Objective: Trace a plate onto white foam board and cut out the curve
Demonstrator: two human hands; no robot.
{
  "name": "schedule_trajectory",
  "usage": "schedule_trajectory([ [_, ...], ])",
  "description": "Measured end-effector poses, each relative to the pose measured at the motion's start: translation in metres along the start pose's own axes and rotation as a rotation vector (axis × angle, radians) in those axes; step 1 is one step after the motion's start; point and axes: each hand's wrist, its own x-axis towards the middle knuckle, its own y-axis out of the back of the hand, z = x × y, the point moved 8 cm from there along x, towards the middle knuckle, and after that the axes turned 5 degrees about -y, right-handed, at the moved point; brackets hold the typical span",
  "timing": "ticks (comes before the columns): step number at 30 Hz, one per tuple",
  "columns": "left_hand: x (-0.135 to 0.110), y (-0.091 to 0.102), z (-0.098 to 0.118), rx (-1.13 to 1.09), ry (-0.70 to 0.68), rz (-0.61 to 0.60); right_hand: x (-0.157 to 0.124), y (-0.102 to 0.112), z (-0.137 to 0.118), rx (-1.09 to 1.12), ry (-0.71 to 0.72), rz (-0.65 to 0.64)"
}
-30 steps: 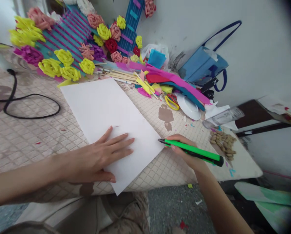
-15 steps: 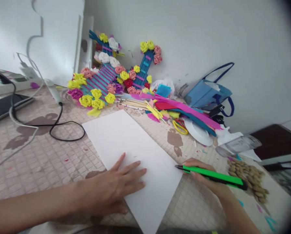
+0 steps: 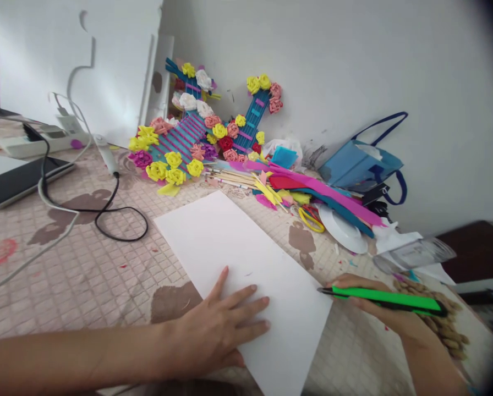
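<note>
A white sheet of paper (image 3: 230,247) lies slanted on the patterned tablecloth (image 3: 85,269). My left hand (image 3: 222,327) lies flat on the sheet's near part, fingers stretched out and apart. My right hand (image 3: 378,311) is closed round a green and black utility knife (image 3: 384,300), whose tip points left and sits at the paper's right corner.
At the back lean a blue craft piece with paper flowers (image 3: 197,140), wooden sticks, coloured paper strips (image 3: 312,187), yellow scissors (image 3: 310,218), a white plate (image 3: 341,228) and a blue bag (image 3: 362,165). A black cable (image 3: 114,220), power strip and tablet (image 3: 15,179) lie left. Peanuts (image 3: 444,322) are beside my right hand.
The camera has tilted up and turned left, so the wall, white board, tablet and power strip have come into sight. Both hands keep their places on the paper and knife.
</note>
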Motion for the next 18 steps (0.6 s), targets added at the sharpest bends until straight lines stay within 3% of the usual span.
schedule_trajectory([
  [10, 0.009, -0.012, 0.010, 0.054, -0.001, 0.021, -0.010, 0.013, 0.019, 0.058, -0.057, 0.056],
  [18, 0.013, -0.024, 0.017, 0.090, 0.081, 0.022, -0.015, 0.021, 0.029, 0.073, -0.074, 0.123],
])
